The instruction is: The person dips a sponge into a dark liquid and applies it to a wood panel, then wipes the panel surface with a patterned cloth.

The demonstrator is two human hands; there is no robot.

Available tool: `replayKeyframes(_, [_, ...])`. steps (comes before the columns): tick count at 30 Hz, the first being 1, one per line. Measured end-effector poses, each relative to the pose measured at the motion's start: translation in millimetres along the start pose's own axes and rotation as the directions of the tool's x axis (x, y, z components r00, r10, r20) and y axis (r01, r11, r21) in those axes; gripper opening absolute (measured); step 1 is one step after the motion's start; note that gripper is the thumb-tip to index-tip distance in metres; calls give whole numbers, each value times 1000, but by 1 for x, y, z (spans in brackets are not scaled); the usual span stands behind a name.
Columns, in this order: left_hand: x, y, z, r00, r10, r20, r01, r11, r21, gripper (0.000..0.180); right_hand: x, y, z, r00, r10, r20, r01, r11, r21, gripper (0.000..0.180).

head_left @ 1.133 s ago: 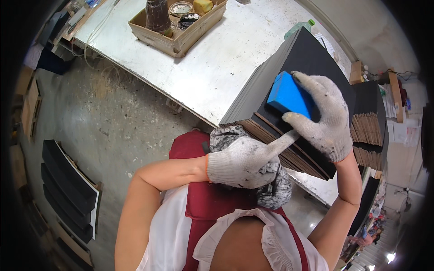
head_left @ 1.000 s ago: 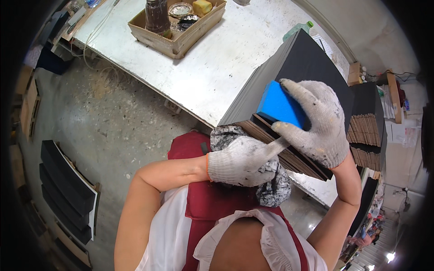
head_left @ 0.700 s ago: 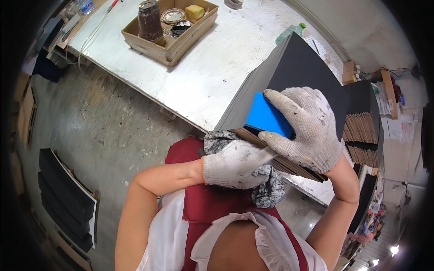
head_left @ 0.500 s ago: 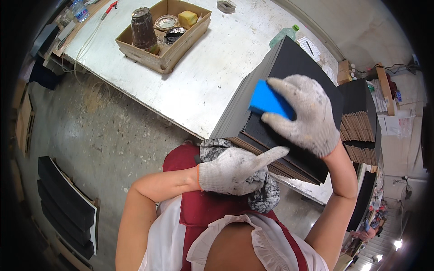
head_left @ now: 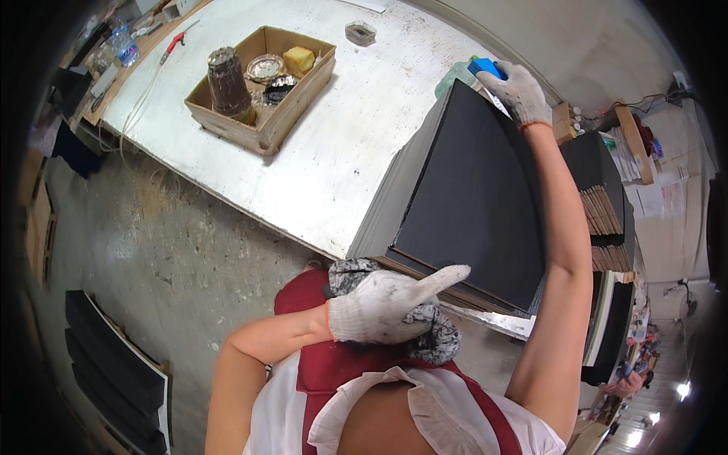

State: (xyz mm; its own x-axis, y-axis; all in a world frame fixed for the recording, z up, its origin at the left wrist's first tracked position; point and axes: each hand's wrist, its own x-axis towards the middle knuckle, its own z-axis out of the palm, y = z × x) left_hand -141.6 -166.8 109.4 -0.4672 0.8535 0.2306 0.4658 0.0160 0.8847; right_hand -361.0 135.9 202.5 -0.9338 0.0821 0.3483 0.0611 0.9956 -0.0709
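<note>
A tall stack of black panels (head_left: 474, 189) with grey and brown edges sits at the corner of the white table. My right hand (head_left: 519, 92), in a white knit glove, grips a blue sponge block (head_left: 482, 67) past the far end of the stack, next to a green bottle (head_left: 453, 78). My left hand (head_left: 379, 303), gloved in stained white, is closed on a bunched black-and-white patterned cloth (head_left: 438, 331) in front of the stack's near edge. Its thumb or forefinger points over the top panel's near edge; I cannot tell whether it touches.
On the white table (head_left: 303, 197) stands a cardboard tray (head_left: 265, 140) holding a brown-smeared cup, a round lid and a yellow sponge. A red-tipped air hose (head_left: 173, 47) lies at the left. More black panels (head_left: 114, 371) rest low at the left; another stack (head_left: 595, 171) is at the right.
My right hand has slid away from the near part of the stack to beyond its far end, carrying the blue sponge. My left hand has barely moved, and the view has shifted slightly.
</note>
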Motion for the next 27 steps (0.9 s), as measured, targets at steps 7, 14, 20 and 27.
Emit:
replayKeyframes(7, [-27, -13, -79, 916, 297, -271, -386, 839, -384, 49, -54, 34, 10, 966, 128, -223, 9, 851, 526, 57])
replayKeyframes(14, [7, -9, -108, 939, 170, -300, -189, 981, -34, 39, -55, 21, 18, 956, 248, -156, -95, 767, 635, 67])
replayKeyframes(20, [49, -30, -107, 915, 387, 111, -402, 857, 322, 44, -56, 38, 20, 963, 248, -110, -128, 773, 621, 65])
replayKeyframes(27, [83, -50, -128, 933, 338, 122, -351, 930, 108, 38, -59, 31, 16, 938, 327, -117, -158, 700, 696, 64])
